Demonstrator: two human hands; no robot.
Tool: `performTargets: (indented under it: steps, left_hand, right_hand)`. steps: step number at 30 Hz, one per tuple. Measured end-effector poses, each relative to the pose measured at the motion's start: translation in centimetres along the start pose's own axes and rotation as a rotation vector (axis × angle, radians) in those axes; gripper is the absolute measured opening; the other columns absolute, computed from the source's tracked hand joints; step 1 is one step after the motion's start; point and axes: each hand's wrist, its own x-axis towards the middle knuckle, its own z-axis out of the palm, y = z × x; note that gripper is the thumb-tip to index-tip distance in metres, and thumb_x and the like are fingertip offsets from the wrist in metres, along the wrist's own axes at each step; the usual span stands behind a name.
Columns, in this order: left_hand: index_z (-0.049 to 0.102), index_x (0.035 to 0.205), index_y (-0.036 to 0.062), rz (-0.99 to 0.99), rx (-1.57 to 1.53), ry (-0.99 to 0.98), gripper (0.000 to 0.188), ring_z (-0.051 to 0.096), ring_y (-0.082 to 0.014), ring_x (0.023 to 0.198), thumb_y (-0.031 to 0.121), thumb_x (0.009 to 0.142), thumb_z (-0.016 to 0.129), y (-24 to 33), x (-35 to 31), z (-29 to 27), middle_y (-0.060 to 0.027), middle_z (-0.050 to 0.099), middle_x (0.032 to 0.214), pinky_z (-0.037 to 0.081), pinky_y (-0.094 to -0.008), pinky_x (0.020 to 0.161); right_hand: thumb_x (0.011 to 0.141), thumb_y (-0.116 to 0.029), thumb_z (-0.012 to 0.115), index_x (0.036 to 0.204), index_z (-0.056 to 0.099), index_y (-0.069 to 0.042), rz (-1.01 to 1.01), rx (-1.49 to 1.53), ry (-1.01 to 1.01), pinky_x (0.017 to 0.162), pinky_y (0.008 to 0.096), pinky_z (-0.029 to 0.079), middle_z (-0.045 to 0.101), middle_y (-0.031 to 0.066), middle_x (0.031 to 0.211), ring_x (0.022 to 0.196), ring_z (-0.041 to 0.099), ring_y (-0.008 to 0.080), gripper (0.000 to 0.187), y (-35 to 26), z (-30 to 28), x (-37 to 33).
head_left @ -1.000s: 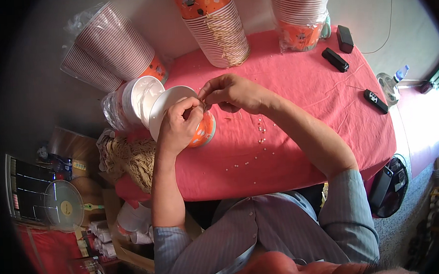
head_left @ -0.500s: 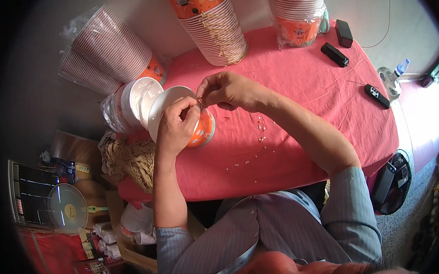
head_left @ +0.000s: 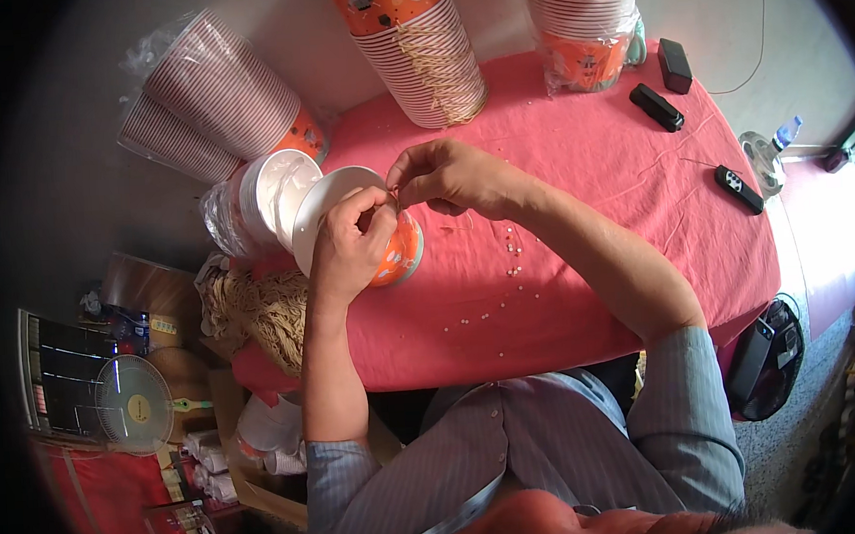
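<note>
An orange printed paper bucket point(head_left: 407, 253) lies on its side on the red cloth, its white open mouth facing left. My left hand point(head_left: 351, 244) rests over it with thumb and finger pinched together near its wall. From the right, my right hand point(head_left: 454, 177) comes in, its thumb and forefinger closed on a thin cord beside the left fingertips. The fingers hide most of the cord, and what the left ones grip is hard to see.
Stacked paper buckets point(head_left: 422, 69) with twisted cords stand at the back, beside plastic-wrapped stacks point(head_left: 225, 84) on the left. A bundle of tan cords point(head_left: 265, 309) hangs at the table's left edge. Small white beads point(head_left: 514, 253) lie scattered on the red cloth point(head_left: 597, 171). Black devices point(head_left: 656, 107) sit at right.
Both hands stay pinched together at the bucket, with only slight finger movement. The whole view has shifted a little.
</note>
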Motion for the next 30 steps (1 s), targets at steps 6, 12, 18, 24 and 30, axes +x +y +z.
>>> performTargets:
  steps: [6, 12, 18, 24, 30]
  left_hand:
    - [0.064, 0.095, -0.0044, 0.013, -0.009, 0.003, 0.013, 0.067, -0.0269, 0.078, 0.007, 0.099, 0.061, -0.11, -0.01, -0.16, -0.0165, 0.066, 0.086, 0.053, -0.0386, 0.076]
    - [0.064, 0.095, -0.0044, 0.014, -0.007, -0.013, 0.013, 0.068, -0.0282, 0.079, 0.007, 0.1, 0.061, 0.01, 0.06, -0.09, -0.0171, 0.066, 0.086, 0.053, -0.0394, 0.076]
    - [0.065, 0.096, -0.004, 0.02, 0.02, 0.0, 0.013, 0.069, -0.0285, 0.08, 0.008, 0.1, 0.061, 0.05, 0.07, -0.17, -0.0174, 0.067, 0.086, 0.053, -0.0396, 0.077]
    - [0.067, 0.096, -0.0043, -0.002, 0.009, -0.005, 0.014, 0.069, -0.0283, 0.08, 0.008, 0.1, 0.061, -0.1, 0.05, -0.06, -0.0174, 0.068, 0.087, 0.054, -0.0395, 0.077]
    - [0.067, 0.097, -0.0041, -0.011, -0.002, 0.018, 0.014, 0.07, -0.0277, 0.081, 0.008, 0.1, 0.062, 0.05, 0.08, 0.1, -0.0173, 0.069, 0.087, 0.054, -0.039, 0.078]
  right_hand:
    - [0.096, -0.002, 0.07, 0.112, 0.072, -0.006, -0.002, 0.014, 0.014, 0.049, 0.0212, 0.032, 0.072, 0.0011, 0.09, 0.058, 0.048, 0.003, 0.016, -0.08, 0.18, 0.01]
    - [0.095, -0.003, 0.068, 0.113, 0.072, -0.006, 0.019, 0.022, 0.023, 0.049, 0.0217, 0.032, 0.073, 0.0018, 0.093, 0.058, 0.048, 0.003, 0.019, -0.02, 0.37, -0.09]
    - [0.095, -0.004, 0.066, 0.114, 0.072, -0.006, -0.006, 0.023, 0.011, 0.049, 0.0216, 0.033, 0.071, 0.0003, 0.091, 0.059, 0.048, 0.0032, 0.019, 0.09, 0.31, -0.03]
    - [0.095, -0.005, 0.067, 0.114, 0.072, -0.007, 0.028, 0.011, 0.035, 0.05, 0.022, 0.033, 0.069, -0.0007, 0.089, 0.059, 0.049, 0.0033, 0.02, -0.34, 0.56, -0.25]
    - [0.094, -0.004, 0.071, 0.114, 0.072, -0.006, 0.014, 0.024, 0.02, 0.05, 0.0221, 0.032, 0.069, -0.0011, 0.087, 0.058, 0.049, 0.0034, 0.02, -0.18, 0.35, -0.2]
